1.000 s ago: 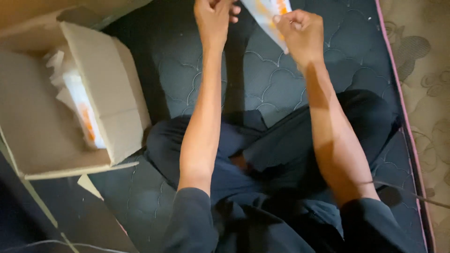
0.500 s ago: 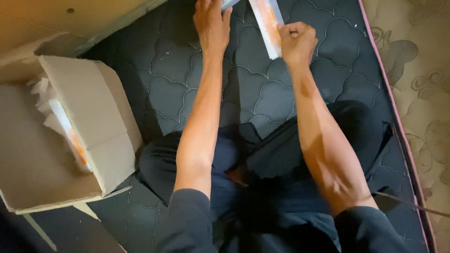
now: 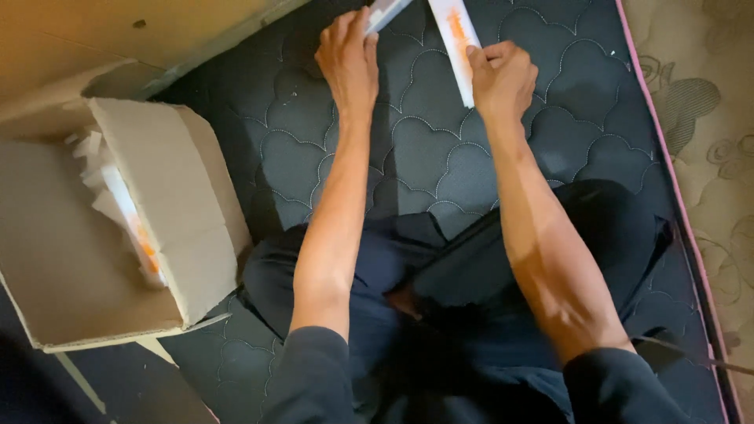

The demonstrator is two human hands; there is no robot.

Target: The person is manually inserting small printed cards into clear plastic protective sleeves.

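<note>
Quilted dark mattress (image 3: 424, 149): a white-and-orange strip (image 3: 455, 43) is pinched in right hand (image 3: 503, 78) fingers; a grey strip (image 3: 385, 12) is gripped by left hand (image 3: 349, 59). More strips remain in the cardboard box (image 3: 173, 212).

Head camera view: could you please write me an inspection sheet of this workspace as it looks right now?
Surface: dark quilted mat with a pink edge; the person sits on it cross-legged.
Job's things: long white strip with orange print in the right hand; a second pale strip, partly out of frame, at the left hand.
Clutter: open cardboard box to the person's left, holding more white and orange pieces.
Grippers: both hands raised, fingers closed on their strips.
Cables: thin dark cord at the right edge.
Surroundings: patterned beige floor; tan board at top left.
</note>
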